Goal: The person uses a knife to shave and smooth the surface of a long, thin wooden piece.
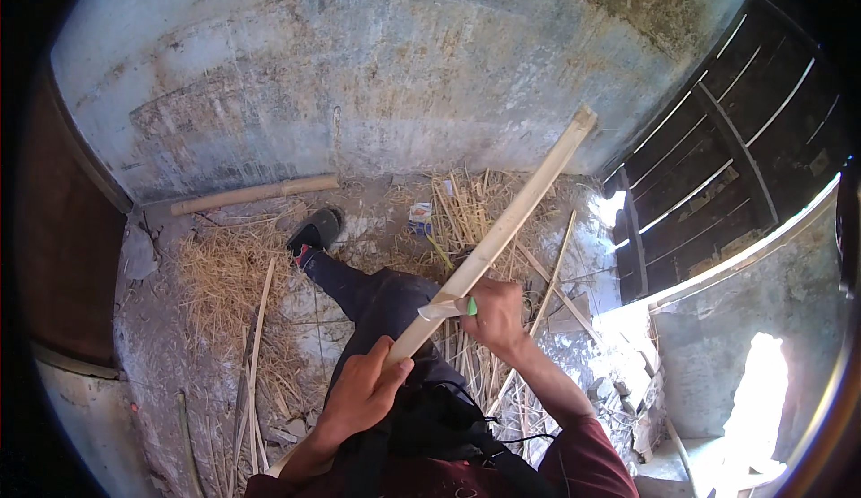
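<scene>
Closest in, two forearms in dark red sleeves rise from the lower edge. The left hand (363, 390) is clenched around the lower part of one long pale bamboo slat (502, 229), thumb lying along its top. The slat runs up and to the right, from below the left hand to a squared end high against the wall (359, 68). The right hand (498, 314) sits further up the slat, wrapped around a knife with a green handle (470, 306); its blade lies against the slat, where a pale sliver curls away at the hand.

Below the hands, one leg in dark trousers stretches out across the floor (152, 337), ending in one black sandal (316, 229). Beyond the sandal, one thick round pole (256, 195) lies along the foot of the wall. Dry straw (224, 274) is spread on the left, and a heap of thin bamboo strips (466, 207), too many to count, lies under the slat. One small box (420, 218) sits beside that heap. On the right stands one dark slatted door (717, 157).
</scene>
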The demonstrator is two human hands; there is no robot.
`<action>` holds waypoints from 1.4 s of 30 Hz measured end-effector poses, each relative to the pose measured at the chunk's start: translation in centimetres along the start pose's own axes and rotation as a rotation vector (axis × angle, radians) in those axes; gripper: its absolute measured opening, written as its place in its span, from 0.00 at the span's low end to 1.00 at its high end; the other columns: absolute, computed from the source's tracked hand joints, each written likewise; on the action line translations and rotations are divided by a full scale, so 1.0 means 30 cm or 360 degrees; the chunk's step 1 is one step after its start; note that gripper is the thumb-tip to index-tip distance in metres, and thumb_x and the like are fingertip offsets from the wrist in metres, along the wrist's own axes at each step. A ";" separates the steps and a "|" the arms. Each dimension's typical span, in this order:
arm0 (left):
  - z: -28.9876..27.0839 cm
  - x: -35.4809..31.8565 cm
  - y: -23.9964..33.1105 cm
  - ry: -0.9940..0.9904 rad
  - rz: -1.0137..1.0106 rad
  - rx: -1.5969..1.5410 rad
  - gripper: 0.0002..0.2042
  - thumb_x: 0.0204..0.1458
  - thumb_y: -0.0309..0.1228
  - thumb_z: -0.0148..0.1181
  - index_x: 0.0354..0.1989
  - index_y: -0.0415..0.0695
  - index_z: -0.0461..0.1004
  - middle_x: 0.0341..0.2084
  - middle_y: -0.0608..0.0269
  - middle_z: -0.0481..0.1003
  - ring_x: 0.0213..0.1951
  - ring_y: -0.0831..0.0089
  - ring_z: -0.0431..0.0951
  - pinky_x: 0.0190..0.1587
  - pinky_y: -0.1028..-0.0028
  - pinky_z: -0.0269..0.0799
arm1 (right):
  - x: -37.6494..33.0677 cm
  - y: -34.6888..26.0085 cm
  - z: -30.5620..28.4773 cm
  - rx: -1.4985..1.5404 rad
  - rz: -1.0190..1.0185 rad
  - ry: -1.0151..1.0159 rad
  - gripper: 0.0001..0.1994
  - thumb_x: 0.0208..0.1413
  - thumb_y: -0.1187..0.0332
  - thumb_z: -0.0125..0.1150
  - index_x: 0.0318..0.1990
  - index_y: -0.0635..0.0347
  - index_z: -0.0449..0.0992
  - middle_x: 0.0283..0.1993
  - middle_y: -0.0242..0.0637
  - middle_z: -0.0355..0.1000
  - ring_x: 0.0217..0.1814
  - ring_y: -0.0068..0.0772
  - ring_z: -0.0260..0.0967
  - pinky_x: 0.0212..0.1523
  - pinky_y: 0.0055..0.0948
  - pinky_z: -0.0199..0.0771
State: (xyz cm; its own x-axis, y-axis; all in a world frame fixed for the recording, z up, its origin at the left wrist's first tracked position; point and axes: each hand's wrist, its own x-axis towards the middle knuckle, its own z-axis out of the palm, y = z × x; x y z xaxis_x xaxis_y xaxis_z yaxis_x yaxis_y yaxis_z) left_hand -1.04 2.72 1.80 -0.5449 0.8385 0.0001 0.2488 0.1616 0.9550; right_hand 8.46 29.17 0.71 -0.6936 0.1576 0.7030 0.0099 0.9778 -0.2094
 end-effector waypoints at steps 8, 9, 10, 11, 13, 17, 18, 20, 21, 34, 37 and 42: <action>0.008 -0.017 -0.030 -0.0014 0.0039 0.0103 0.13 0.69 0.37 0.59 0.43 0.37 0.68 0.17 0.46 0.72 0.21 0.44 0.78 0.24 0.53 0.65 | -0.012 0.032 0.016 -0.0023 0.0014 0.0032 0.01 0.52 0.77 0.61 0.30 0.62 0.77 0.26 0.45 0.72 0.24 0.49 0.69 0.25 0.43 0.67; 0.000 -0.017 -0.021 -0.0096 -0.0050 0.0036 0.14 0.69 0.37 0.59 0.44 0.37 0.69 0.17 0.46 0.73 0.22 0.44 0.78 0.25 0.53 0.65 | -0.006 0.019 0.011 0.0083 0.0072 -0.0153 0.05 0.50 0.74 0.60 0.23 0.60 0.77 0.19 0.44 0.70 0.19 0.51 0.70 0.21 0.45 0.71; 0.001 -0.023 -0.013 -0.0094 -0.0055 0.0038 0.14 0.69 0.37 0.59 0.44 0.37 0.69 0.17 0.46 0.73 0.22 0.44 0.78 0.25 0.53 0.65 | -0.006 0.051 0.007 -0.0018 0.0059 -0.0007 0.04 0.48 0.73 0.61 0.23 0.60 0.77 0.20 0.45 0.71 0.19 0.51 0.71 0.21 0.45 0.71; 0.004 -0.028 -0.004 -0.0098 -0.0088 0.0044 0.14 0.69 0.38 0.59 0.44 0.37 0.69 0.17 0.46 0.73 0.22 0.44 0.78 0.25 0.53 0.66 | -0.003 0.084 0.009 -0.0120 0.0053 0.0149 0.03 0.45 0.72 0.61 0.23 0.60 0.77 0.21 0.46 0.71 0.19 0.52 0.71 0.22 0.46 0.72; 0.010 -0.031 -0.007 -0.0103 -0.0109 0.0050 0.14 0.69 0.38 0.59 0.44 0.37 0.69 0.18 0.46 0.73 0.22 0.44 0.78 0.25 0.53 0.66 | 0.027 0.139 -0.014 -0.0109 0.0132 0.0166 0.04 0.42 0.69 0.65 0.24 0.58 0.78 0.24 0.46 0.74 0.20 0.51 0.72 0.22 0.45 0.74; 0.012 -0.037 -0.033 -0.0004 -0.0020 0.0046 0.15 0.69 0.38 0.59 0.44 0.37 0.69 0.18 0.45 0.71 0.20 0.50 0.75 0.25 0.56 0.62 | -0.028 0.056 0.024 0.0130 0.0013 -0.0235 0.08 0.56 0.71 0.63 0.25 0.60 0.76 0.21 0.42 0.71 0.19 0.46 0.67 0.24 0.39 0.64; 0.008 -0.038 -0.029 -0.0038 -0.0065 0.0030 0.16 0.69 0.40 0.59 0.43 0.37 0.70 0.18 0.45 0.69 0.18 0.56 0.72 0.25 0.60 0.60 | -0.016 0.080 0.025 0.0068 0.0134 -0.0067 0.07 0.50 0.72 0.62 0.22 0.61 0.75 0.20 0.44 0.70 0.19 0.48 0.69 0.24 0.43 0.67; 0.004 -0.047 -0.015 -0.0079 -0.0131 0.0003 0.15 0.69 0.39 0.59 0.43 0.36 0.70 0.18 0.46 0.68 0.18 0.59 0.71 0.25 0.60 0.59 | 0.031 0.124 -0.018 0.0082 0.0201 -0.0049 0.05 0.47 0.73 0.62 0.22 0.60 0.75 0.20 0.45 0.70 0.19 0.49 0.69 0.23 0.45 0.69; 0.006 -0.043 -0.008 -0.0125 -0.0172 -0.0024 0.16 0.69 0.39 0.59 0.43 0.36 0.70 0.18 0.47 0.67 0.18 0.62 0.70 0.25 0.61 0.59 | 0.045 0.137 -0.040 0.0077 0.0262 -0.0017 0.03 0.44 0.73 0.61 0.23 0.60 0.75 0.20 0.47 0.70 0.19 0.50 0.70 0.23 0.47 0.70; -0.009 -0.096 -0.044 -0.0119 -0.0165 -0.0039 0.13 0.68 0.35 0.60 0.44 0.36 0.70 0.17 0.45 0.73 0.23 0.46 0.80 0.24 0.59 0.63 | 0.057 0.250 -0.056 -0.0164 0.0590 0.0088 0.06 0.47 0.74 0.57 0.30 0.66 0.79 0.24 0.55 0.73 0.27 0.62 0.74 0.32 0.51 0.73; -0.015 -0.089 -0.045 -0.0158 -0.0164 -0.0044 0.12 0.68 0.35 0.60 0.41 0.37 0.69 0.16 0.45 0.72 0.21 0.47 0.79 0.23 0.60 0.61 | 0.054 0.251 -0.066 -0.0170 0.0544 0.0072 0.09 0.46 0.75 0.57 0.34 0.67 0.81 0.26 0.57 0.74 0.30 0.65 0.74 0.33 0.52 0.73; -0.022 -0.098 -0.043 -0.0167 -0.0202 -0.0107 0.17 0.69 0.39 0.60 0.46 0.33 0.71 0.15 0.56 0.65 0.17 0.76 0.62 0.22 0.65 0.54 | 0.085 0.267 -0.099 -0.0178 0.0523 0.0023 0.13 0.44 0.76 0.57 0.38 0.67 0.83 0.29 0.58 0.76 0.31 0.65 0.76 0.35 0.52 0.75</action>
State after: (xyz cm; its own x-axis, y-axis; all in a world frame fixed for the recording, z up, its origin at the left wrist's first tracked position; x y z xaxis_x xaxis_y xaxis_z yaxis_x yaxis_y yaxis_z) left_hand -0.27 -0.29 0.77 -0.4811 0.8639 -0.1495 0.1275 0.2376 0.9629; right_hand 8.93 37.80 2.84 -0.6298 0.4680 0.6199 0.3107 0.8833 -0.3511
